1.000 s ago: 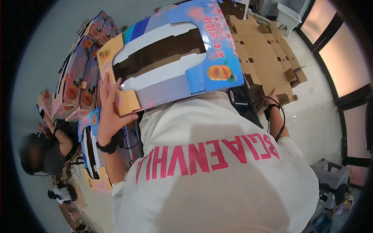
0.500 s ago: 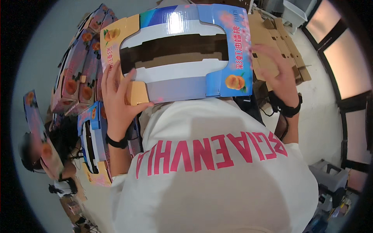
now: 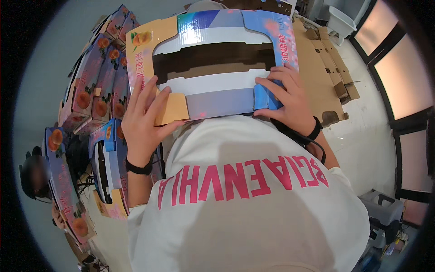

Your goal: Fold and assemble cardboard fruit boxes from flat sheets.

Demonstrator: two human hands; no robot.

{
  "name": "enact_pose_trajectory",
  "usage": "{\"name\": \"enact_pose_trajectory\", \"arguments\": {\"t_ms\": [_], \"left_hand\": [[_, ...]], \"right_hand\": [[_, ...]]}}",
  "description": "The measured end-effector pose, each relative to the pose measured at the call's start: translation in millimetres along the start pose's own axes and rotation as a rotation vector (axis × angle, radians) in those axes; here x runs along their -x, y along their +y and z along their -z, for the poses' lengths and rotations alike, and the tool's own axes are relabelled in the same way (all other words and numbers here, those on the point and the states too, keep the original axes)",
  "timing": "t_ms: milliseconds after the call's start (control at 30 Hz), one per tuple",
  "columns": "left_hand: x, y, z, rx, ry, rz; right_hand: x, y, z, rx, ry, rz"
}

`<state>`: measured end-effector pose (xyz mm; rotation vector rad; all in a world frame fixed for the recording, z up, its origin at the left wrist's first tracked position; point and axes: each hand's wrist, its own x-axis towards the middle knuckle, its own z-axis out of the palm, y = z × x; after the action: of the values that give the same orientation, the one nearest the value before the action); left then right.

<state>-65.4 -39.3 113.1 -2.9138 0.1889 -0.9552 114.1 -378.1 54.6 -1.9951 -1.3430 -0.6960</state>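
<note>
Pale floor (image 3: 366, 149) at right. Right hand (image 3: 292, 97), earlier off box (image 3: 222, 103), now grips near-right corner; left hand (image 3: 144, 120) grips near-left. Opening (image 3: 215, 60) faces upward, long axis left-right.

Packing room or carton workshop, by the look of it — fruit-printed cartons (image 3: 86, 93) stacked at left, 1 windowed carton (image 3: 222, 103) at centre, slotted brown cardboard (image 3: 319, 75) spread at right. A co-worker (image 3: 32, 181) at far left with 1 more printed box (image 3: 63, 177). Pale, shiny hard floor (image 3: 367, 145); glowing panes (image 3: 401, 75) in dark frames — right side.
</note>
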Motion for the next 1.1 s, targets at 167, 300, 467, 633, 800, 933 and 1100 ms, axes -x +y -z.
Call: {"name": "enact_pose_trajectory", "arguments": {"t_ms": [167,300,467,633,800,933,1100], "left_hand": [[1,5,-5,-0.106,0.013,-0.049],[5,8,-13,-0.214,-0.041,-0.054],[6,7,-16,-0.232,-0.014,-0.066],[8,7,-13,-0.184,0.026,-0.061],[11,9,-9,-0.161,0.02,-0.051],[11,11,-7,-0.184,0.006,-0.034],[11,10,-8,-0.193,0.022,-0.07]], "right_hand": [[4,9,-5,0.056,0.0,0.1],[4,13,-5,0.102,-0.011,0.121],[5,19,-1,0.073,0.018,0.151],[7,18,3,0.044,0.027,0.151],[0,14,10,0.012,0.03,0.139],[-2,9,12,0.073,-0.008,0.132],[1,10,4,0.042,0.043,0.118]]}}
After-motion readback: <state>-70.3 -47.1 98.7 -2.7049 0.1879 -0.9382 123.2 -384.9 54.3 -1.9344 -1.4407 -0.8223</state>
